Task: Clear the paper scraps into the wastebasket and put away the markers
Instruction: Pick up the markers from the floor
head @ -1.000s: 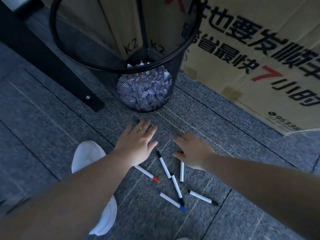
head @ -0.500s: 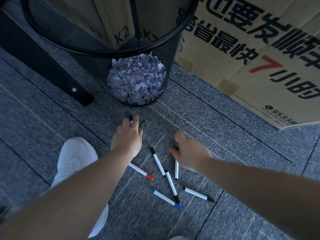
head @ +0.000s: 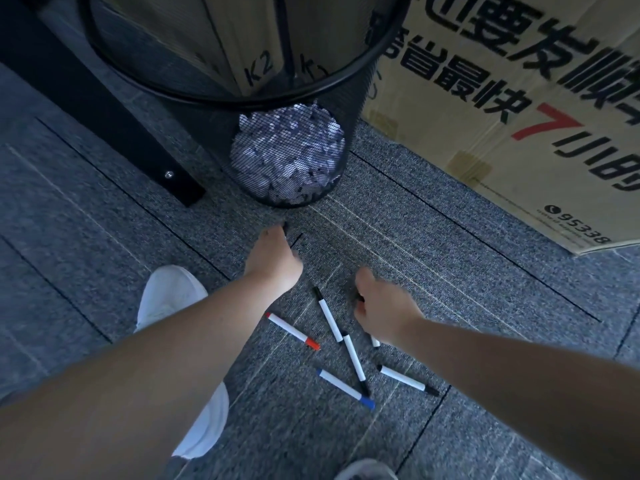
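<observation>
My left hand curls around something dark, mostly hidden. My right hand pinches a marker, which it mostly covers.

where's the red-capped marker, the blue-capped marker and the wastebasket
red-capped marker [head: 292,331], head view, on its white barrel
blue-capped marker [head: 341,385], head view, on its white barrel
wastebasket [head: 349,98], head view, on its mesh wall

Grey carpet tiles under dim light; printed cardboard box at right; black furniture foot at left.
</observation>
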Motion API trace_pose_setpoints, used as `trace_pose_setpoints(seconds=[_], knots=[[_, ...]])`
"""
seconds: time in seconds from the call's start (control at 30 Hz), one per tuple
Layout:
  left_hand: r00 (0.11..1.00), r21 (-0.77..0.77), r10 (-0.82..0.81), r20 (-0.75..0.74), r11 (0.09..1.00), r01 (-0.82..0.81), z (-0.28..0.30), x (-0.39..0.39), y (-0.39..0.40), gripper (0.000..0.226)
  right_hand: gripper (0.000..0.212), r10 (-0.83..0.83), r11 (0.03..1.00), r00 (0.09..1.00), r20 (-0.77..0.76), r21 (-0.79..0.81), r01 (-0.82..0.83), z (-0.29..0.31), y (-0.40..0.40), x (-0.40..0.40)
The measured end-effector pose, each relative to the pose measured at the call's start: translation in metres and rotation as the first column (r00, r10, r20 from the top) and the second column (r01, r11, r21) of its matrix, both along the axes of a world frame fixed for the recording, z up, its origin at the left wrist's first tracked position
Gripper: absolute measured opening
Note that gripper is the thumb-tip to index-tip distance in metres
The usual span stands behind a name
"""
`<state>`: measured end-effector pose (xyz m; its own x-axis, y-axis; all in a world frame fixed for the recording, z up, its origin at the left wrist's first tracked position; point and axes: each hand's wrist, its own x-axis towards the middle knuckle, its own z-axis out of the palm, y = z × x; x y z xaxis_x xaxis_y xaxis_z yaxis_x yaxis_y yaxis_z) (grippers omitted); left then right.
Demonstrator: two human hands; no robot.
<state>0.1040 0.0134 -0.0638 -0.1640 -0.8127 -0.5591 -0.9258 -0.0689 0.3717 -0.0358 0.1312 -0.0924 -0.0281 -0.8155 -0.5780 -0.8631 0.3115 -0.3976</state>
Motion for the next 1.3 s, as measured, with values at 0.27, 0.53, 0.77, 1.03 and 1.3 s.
trace_pose_setpoints(seconds=[0.27,0.53,0.77,1.03,1.3], knots=[[0.950,0.212,0.296,0.096,0.927,-0.310,-0.010,0.035,0.054,0.046,0.028,-0.099,0.967,0.991,0.091,-0.224,0.117,0.020,-0.014,0.019],[0.953,0.205,0.156,0.260,0.955,-0.213,-0.031,0.041,0.081,0.040,0.043,0.061,0.998,0.995,-0.073,0.015,-0.060,0.007,-0.019,0.040],[0.969,0.126,0.248,-0.017,0.961,-0.244,-0.018,0.022,0.075,0.024,0.034,0.062,0.995,0.997,-0.055,0.080,-0.058,-0.003,-0.019,0.044],[0.942,0.281,0.190,-0.277,0.953,-0.110,-0.012,0.015,0.059,0.012,0.026,-0.123,0.992,0.992,-0.004,-0.035,0.123,0.004,-0.003,0.019],[0.918,0.239,-0.376,-0.123,0.887,0.395,-0.014,0.020,0.080,0.020,0.026,-0.126,0.991,0.992,0.026,-0.052,0.127,0.011,-0.001,-0.009]])
